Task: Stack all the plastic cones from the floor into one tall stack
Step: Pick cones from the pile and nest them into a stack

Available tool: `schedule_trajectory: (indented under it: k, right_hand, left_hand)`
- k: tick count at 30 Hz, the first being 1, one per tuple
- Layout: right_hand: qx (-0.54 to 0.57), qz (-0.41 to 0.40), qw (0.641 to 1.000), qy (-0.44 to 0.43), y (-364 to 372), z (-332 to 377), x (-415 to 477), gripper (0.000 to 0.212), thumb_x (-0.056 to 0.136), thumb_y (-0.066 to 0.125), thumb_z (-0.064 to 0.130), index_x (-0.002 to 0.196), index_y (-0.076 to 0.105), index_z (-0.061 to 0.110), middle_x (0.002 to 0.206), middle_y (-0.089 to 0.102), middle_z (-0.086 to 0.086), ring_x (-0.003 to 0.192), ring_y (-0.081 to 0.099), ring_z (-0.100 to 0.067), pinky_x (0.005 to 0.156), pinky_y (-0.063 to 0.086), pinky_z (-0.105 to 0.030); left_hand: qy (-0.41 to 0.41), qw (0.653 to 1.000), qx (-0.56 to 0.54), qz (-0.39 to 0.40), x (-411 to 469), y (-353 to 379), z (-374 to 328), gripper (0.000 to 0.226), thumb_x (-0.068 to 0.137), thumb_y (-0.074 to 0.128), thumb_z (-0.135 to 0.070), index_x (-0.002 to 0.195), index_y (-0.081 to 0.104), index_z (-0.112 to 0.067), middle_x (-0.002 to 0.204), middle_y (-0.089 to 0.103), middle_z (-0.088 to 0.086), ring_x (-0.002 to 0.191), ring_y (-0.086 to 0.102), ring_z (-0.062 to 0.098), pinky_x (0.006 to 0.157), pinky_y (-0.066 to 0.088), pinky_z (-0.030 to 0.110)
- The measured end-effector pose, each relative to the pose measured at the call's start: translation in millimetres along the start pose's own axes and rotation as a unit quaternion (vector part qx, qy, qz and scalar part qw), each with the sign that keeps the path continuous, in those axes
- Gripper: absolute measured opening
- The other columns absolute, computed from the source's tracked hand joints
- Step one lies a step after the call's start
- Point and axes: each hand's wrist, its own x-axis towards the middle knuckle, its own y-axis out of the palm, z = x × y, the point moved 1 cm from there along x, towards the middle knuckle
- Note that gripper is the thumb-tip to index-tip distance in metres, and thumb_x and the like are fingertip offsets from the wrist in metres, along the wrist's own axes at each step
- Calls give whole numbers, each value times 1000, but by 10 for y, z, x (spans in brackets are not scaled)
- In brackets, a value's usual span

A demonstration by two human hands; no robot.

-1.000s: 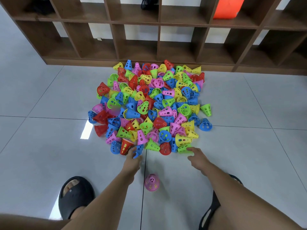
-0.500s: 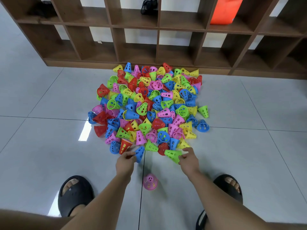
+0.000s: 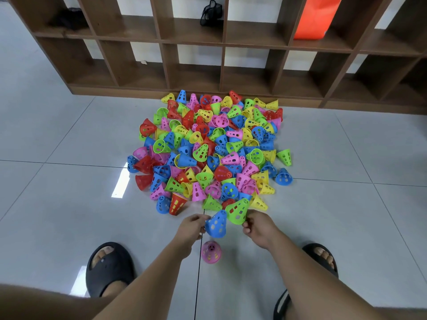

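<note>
Head view: I see left hand (image 3: 191, 228) pinching one blue cone (image 3: 216, 224) and right hand (image 3: 259, 228) pinching one green cone (image 3: 238, 210), fingers curled, at near edge of pile (image 3: 208, 153). One pink cone (image 3: 210, 252) stands alone on floor (image 3: 69, 204) between two sandals (image 3: 109, 269). Pile too tangled to count; five colours, probably well over fifty.

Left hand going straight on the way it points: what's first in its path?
Probably the green cone lying at the near edge of the pile, just beyond the left hand, which holds a blue cone. Its height is unclear, so it might pass over.

The left slide (image 3: 108, 269) and right slide (image 3: 321, 257) are chunky, black, moulded and open-toed.
</note>
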Motion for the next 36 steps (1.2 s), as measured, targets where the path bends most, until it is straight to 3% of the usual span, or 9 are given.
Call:
schedule_trajectory:
  k: [3,7,12,15,19,26,31,36]
  right_hand:
    - [-54,57,996,46,29,-70,-68,26,103,40,4,102,65,11,68,57,-3,51,39,-12,43,29,-22]
    - [-131,117,981,85,57,-159,-138,25,101,47,7,95,70,13,69,55,-2,54,37,-12,47,28,-23]
    - [-274,138,946,106,34,-324,-79,20,98,49,8,103,67,14,78,59,-6,54,43,-13,48,30,-24]
    - [-321,118,935,93,22,-414,-49,17,101,46,8,96,61,13,80,57,-9,54,45,-15,48,31,-25]
    - [-375,95,919,80,3,-485,-25,24,99,39,6,98,62,13,85,64,-11,57,52,-17,49,35,-26]
    - [-404,99,907,64,-65,-330,101,17,102,59,13,113,69,6,96,75,-10,65,66,-17,54,44,-25]
    - [-406,-20,914,-15,-93,-24,232,24,97,53,9,117,65,17,99,72,-10,70,64,-21,57,44,-26]
    - [-469,-83,876,-78,-290,191,451,49,94,50,9,137,55,33,108,69,-14,77,73,-28,58,51,-29]
  left_hand:
    - [1,999,36,20,-53,15,55,30,102,52,-13,104,81,-19,103,77,4,90,64,20,78,50,33]
    - [-5,998,65,24,-102,5,131,29,102,53,-10,105,81,-16,109,78,4,87,65,15,67,47,27]
    - [-13,995,93,34,-115,4,276,27,101,54,-1,113,77,-9,103,75,12,78,64,14,51,46,15]
    - [-13,994,102,30,-103,-9,356,23,99,62,-3,115,75,-14,97,70,12,75,63,14,49,45,11]
    - [-24,993,109,27,-56,-86,415,23,97,66,-5,115,75,-16,93,70,9,77,63,15,51,44,12]
    - [-46,994,95,15,95,-311,382,22,96,67,-9,112,76,-21,99,73,8,80,64,16,55,41,22]
    - [-37,998,52,-4,232,-357,281,23,98,64,-12,115,72,-26,115,75,10,91,69,20,75,50,34]
    - [21,998,61,-11,365,-273,131,30,101,63,-14,130,66,-24,128,67,5,109,66,22,84,55,35]
